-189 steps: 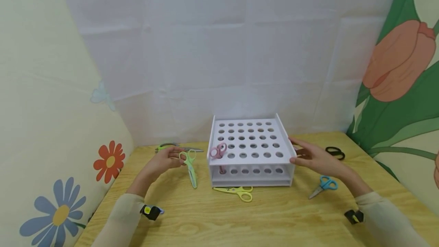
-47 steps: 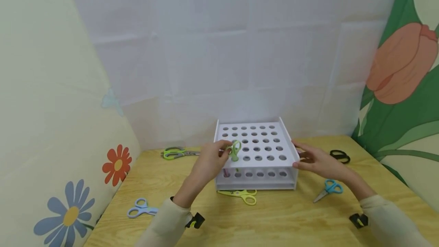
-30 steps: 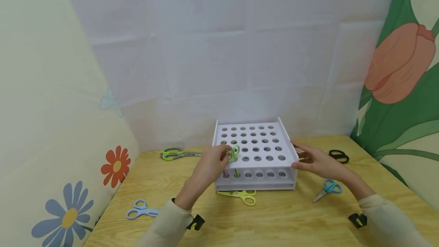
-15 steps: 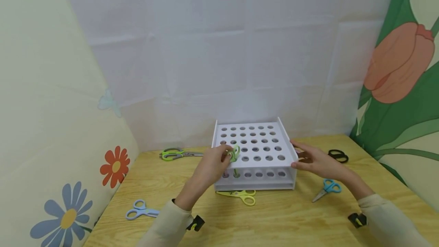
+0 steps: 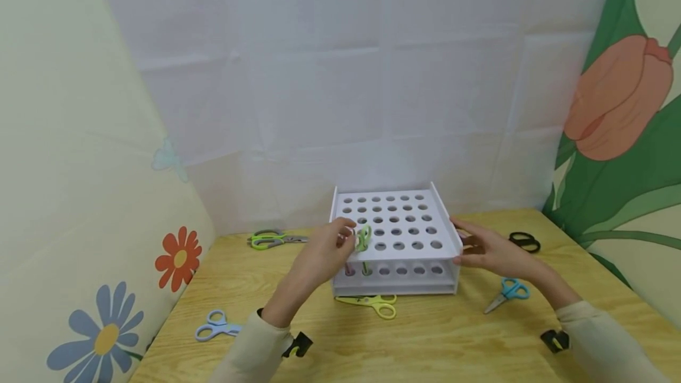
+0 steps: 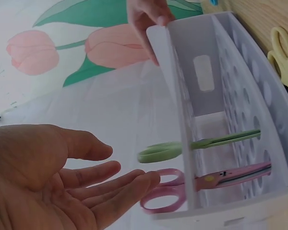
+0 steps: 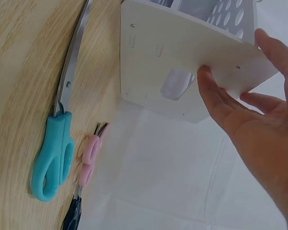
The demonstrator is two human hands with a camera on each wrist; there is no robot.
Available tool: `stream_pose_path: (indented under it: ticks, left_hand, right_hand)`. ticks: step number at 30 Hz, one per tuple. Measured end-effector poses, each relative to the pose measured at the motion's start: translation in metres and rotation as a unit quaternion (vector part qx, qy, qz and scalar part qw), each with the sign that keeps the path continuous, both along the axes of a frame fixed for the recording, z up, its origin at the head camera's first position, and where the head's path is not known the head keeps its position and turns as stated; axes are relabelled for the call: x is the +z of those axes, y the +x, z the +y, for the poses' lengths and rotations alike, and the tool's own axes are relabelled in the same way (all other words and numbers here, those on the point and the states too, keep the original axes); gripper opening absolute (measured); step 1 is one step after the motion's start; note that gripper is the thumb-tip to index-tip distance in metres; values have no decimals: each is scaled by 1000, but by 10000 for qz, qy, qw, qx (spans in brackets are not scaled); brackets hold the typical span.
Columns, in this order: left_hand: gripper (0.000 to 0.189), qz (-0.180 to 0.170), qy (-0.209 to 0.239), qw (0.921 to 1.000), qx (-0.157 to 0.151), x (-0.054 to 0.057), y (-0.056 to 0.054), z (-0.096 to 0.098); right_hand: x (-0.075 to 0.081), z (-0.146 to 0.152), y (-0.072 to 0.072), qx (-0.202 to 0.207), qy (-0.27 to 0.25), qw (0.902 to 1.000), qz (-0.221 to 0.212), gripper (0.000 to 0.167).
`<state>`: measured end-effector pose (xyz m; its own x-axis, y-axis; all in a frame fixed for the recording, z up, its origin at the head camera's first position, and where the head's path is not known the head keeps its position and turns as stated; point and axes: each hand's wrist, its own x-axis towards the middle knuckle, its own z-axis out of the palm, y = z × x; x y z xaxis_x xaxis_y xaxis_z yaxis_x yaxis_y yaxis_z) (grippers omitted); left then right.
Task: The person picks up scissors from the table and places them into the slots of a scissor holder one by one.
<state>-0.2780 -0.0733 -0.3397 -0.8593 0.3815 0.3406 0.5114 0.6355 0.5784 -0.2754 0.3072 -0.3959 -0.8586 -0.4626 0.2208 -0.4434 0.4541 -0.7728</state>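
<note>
A white rack (image 5: 399, 256) with rows of round holes stands on the table. Pale green scissors (image 5: 363, 240) hang blades down in a front-row hole. Beside them, pink scissors (image 6: 211, 181) hang in the same row, their handles hidden by my hand in the head view. My left hand (image 5: 321, 253) is by these handles, its fingers loosely bent and apart from the green ones; in the left wrist view, fingertips lie near or against the pink handle, contact unclear. With thumb and fingers, my right hand (image 5: 492, 247) holds the rack's right side panel (image 7: 197, 62).
Yellow scissors (image 5: 372, 303) lie before the rack, light blue scissors (image 5: 217, 325) to the left, green-grey scissors (image 5: 273, 239) behind my left hand. On the right lie blue scissors (image 5: 511, 291), black scissors (image 5: 525, 242) and another pink pair (image 7: 90, 155).
The green scissors went from the left, off the rack, down into the front-row hole. My left hand has just let them go and drawn back slightly left. My right hand stays on the rack.
</note>
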Motion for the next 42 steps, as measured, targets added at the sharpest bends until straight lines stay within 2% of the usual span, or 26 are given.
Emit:
stream_pose_path:
  ticks: [5,10,14,19,23,30,32,37,42]
  left_hand:
    - [27,370,-41,9993,-47,7,11,-1]
    - [27,705,-180,9963,-454,11,28,5]
    - [24,823,-571,9913,-854,4,35,15]
    - [22,488,-1348,9769,-1583,-17,33,26]
    - [22,15,-1895,9632,-1905,-32,26,28]
    - [29,-460,-2361,9548,-1749,-44,14,29]
    - [34,-508,-2579,9481,-1790,-48,12,30]
    - [42,-362,-3088,9321,-1856,-57,10,33]
    - [37,-205,-3259,9284,-1772,-62,12,37]
  right_hand:
    - [-2,2,-1,112,-91,9998,-126,93]
    - [-4,2,-1,85,-114,9999,-46,92]
    - [-5,3,-1,42,-64,9999,95,91]
    - [-10,2,-2,-70,-151,9995,268,88]
    - [-14,1,-3,-228,-147,9990,363,85]
    - [-11,1,-7,-446,61,9979,458,83]
    - [-10,1,-7,-456,67,9978,481,82]
    - [-9,0,-7,-435,18,9980,452,81]
    - [-12,0,-9,-420,-79,9979,491,79]
